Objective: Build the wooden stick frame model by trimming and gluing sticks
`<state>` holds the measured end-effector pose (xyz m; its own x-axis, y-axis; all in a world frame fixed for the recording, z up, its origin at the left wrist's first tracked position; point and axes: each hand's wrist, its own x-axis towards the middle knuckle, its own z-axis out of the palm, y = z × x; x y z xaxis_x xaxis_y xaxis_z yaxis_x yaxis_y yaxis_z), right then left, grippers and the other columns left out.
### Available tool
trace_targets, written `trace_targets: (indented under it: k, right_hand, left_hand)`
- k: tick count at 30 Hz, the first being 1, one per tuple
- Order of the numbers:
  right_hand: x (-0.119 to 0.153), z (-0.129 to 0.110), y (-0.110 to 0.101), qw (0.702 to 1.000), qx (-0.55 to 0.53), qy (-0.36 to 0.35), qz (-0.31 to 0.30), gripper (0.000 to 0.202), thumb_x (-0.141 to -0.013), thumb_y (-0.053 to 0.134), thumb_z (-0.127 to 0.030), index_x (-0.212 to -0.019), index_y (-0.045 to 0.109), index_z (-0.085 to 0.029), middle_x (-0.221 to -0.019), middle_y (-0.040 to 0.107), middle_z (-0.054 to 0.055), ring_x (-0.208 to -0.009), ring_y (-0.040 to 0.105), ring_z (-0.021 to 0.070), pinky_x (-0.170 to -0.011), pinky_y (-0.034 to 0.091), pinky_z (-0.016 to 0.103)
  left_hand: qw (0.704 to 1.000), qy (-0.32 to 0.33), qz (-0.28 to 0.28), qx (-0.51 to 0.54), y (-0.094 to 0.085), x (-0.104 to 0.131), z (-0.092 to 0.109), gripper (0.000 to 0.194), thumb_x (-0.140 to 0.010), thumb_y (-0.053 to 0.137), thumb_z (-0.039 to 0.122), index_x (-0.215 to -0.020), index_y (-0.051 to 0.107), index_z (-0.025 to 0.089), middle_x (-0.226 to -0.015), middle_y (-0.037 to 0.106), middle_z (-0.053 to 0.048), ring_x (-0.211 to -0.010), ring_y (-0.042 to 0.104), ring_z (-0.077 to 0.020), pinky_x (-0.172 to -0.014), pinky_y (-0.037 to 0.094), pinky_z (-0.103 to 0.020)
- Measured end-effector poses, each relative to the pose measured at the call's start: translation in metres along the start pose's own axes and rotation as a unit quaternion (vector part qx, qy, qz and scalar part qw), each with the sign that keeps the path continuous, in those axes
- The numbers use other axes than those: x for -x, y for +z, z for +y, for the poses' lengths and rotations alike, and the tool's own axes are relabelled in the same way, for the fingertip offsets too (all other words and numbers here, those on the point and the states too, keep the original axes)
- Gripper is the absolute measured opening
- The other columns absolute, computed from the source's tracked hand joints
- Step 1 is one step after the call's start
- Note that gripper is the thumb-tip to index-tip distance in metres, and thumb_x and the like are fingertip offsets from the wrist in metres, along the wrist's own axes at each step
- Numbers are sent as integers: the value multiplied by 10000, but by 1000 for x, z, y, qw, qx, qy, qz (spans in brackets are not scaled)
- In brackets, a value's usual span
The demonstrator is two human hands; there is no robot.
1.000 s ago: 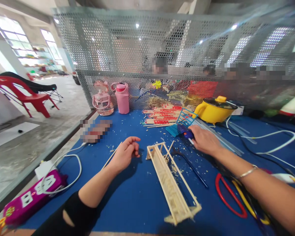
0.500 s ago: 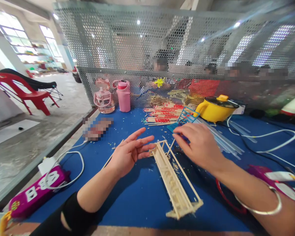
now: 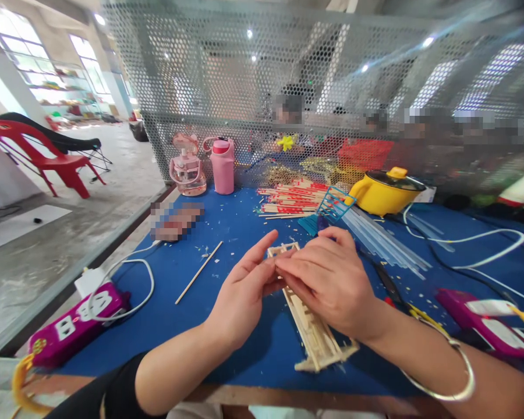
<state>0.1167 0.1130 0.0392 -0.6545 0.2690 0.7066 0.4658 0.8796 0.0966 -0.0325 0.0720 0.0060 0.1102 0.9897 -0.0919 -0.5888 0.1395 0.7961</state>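
Note:
A long, narrow frame of pale wooden sticks [image 3: 306,327] lies on the blue table top, running from beneath my hands toward the near edge. Over its far end, my left hand [image 3: 243,288] is closed, with its thumb and fingertips pressed against those of my right hand. My right hand [image 3: 334,285] is pinched shut, its back toward me, and covers part of the frame's right side. Whatever sits between the fingertips is hidden. To the left, a single loose wooden stick [image 3: 199,272] rests on the table.
Behind are red-marked sticks [image 3: 294,199], a small blue rack [image 3: 334,205], clear plastic rods [image 3: 382,241] and a yellow pot [image 3: 386,195]. Pink bottles [image 3: 222,166] stand by the perforated metal screen [image 3: 209,75]. Purple power strips [image 3: 76,326] with cables lie at both sides.
My right hand has moved left and down to meet my left hand over the frame. The left hand's spread fingers have closed. The loose stick on the left now shows fully.

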Motion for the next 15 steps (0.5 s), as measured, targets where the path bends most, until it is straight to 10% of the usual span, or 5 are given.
trace_targets:
  k: [10, 13, 15]
  right_hand:
    - [10, 17, -10, 993, 48, -110, 4, 116, -795, 645, -188, -895, 616, -239, -704, 707, -52, -674, 604, 123, -900, 340, 404]
    - [15, 27, -11, 994, 57, -90, 0, 130, -760, 665, -146, -828, 614, -244, -639, 678, -62, -637, 593, 120, -887, 352, 413]
    - [17, 33, -8, 995, 61, -80, -8, 112, -755, 660, -138, -777, 613, -237, -618, 665, -57, -617, 586, 120, -862, 370, 408]
  left_hand:
    - [994, 21, 22, -106, -4, 5, 3, 517, -813, 479, 241, -1329, 454, 202, -815, 667, -29, -705, 609, -143, -689, 490, -299]
    - [920, 151, 139, -332, -27, -8, 0, 440, -764, 540, 202, -1203, 539, 182, -898, 661, -45, -708, 574, -133, -650, 464, -262]
    - [887, 147, 113, -423, -41, -22, -9, 484, -690, 630, 171, -1170, 571, 181, -1017, 659, -67, -851, 590, -165, -728, 472, -273]
